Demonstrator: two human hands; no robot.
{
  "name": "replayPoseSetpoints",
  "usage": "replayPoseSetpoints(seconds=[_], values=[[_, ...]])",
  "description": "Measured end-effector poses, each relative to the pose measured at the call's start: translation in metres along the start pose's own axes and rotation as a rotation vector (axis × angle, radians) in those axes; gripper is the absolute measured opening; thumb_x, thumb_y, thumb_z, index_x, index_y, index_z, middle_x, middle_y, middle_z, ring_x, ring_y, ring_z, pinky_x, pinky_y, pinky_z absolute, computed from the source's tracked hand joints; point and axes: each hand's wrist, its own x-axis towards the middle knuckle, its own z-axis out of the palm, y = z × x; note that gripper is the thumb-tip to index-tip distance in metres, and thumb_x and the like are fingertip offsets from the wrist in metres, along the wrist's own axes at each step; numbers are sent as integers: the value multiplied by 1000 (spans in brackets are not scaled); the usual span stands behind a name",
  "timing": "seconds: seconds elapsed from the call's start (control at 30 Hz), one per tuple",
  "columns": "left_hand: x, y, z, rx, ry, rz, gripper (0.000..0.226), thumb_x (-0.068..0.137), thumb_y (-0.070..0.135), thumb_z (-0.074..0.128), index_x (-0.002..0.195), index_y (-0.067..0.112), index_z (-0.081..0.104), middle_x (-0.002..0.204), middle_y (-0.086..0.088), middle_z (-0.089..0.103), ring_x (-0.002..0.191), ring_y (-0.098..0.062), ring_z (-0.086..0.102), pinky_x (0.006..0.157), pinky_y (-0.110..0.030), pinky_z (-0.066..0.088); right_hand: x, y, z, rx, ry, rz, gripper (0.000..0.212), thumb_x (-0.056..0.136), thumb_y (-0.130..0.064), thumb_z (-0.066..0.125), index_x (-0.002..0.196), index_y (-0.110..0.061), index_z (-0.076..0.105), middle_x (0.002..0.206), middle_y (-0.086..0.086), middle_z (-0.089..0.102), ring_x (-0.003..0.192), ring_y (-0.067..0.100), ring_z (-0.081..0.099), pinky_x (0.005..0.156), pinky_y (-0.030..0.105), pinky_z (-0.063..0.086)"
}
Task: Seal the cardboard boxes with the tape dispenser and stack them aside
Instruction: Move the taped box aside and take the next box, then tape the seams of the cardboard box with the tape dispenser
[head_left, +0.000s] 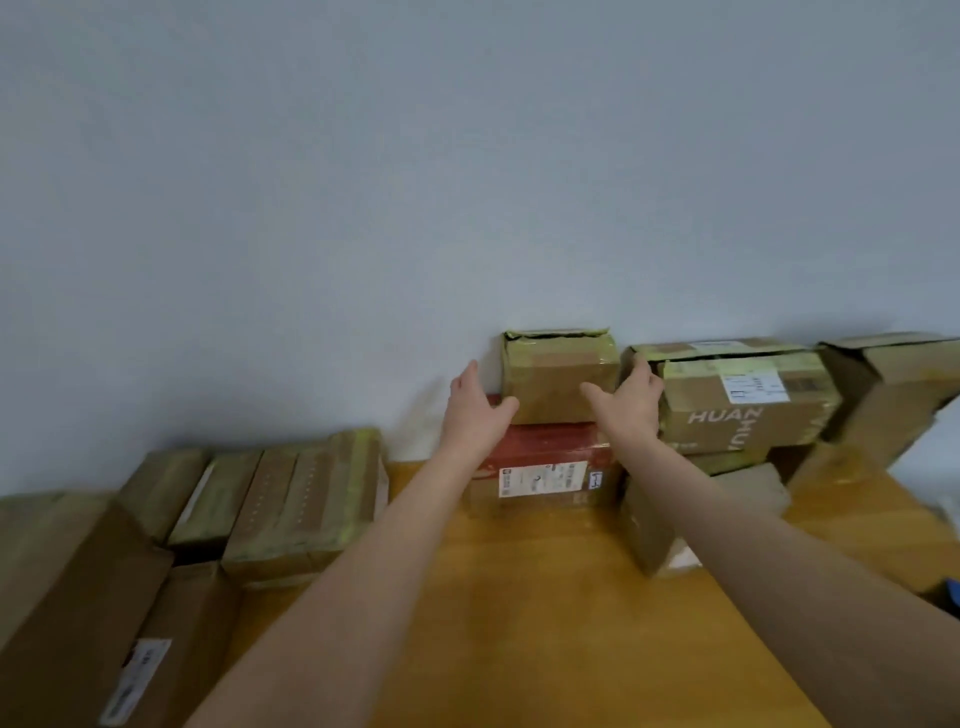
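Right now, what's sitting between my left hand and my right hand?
The small taped cardboard box, resting on the red box against the wall; the left hand and right hand flank its sides, seen in the head view.

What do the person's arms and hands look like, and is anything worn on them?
The left arm and the right arm are bare; no sleeves are in view. The left hand and the right hand wear no gloves. No watch, bracelet or ring shows, though the picture is slightly blurred.
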Motion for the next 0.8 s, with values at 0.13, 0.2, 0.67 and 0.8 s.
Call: replayPoseSetpoints(seconds=[0.13,0.2,0.67,0.8], values=[[8,27,24,-227,-20,-210,77,88,31,63,151,22,21,155,-4,30,131,-28,45,105,-48,43,27,10,-17,214,-321,38,88,82,-31,76,152,-13,26,154,10,36,138,29,38,114,47,34],[-1,39,36,-299,-7,-214,60,88,28,64,142,20,39,139,-3,52,118,-23,55,99,-47,47,31,15,-26,301,-447,15,71,81,-28,77,142,-14,43,138,5,55,124,24,53,108,46,42],[-131,66,66,-304,416,-162,53,90,51,56,132,20,45,121,0,53,104,-14,52,87,-31,46,-37,69,-101,362,-323,-26,69,84,-61,61,138,-21,45,132,1,53,110,19,51,87,34,42],[-185,51,100,-178,356,-247,66,88,56,56,144,28,36,131,-3,44,111,-19,49,89,-32,43,-68,117,-135,184,-299,-30,54,86,-59,59,125,-23,54,120,-2,58,96,14,50,77,32,41]])
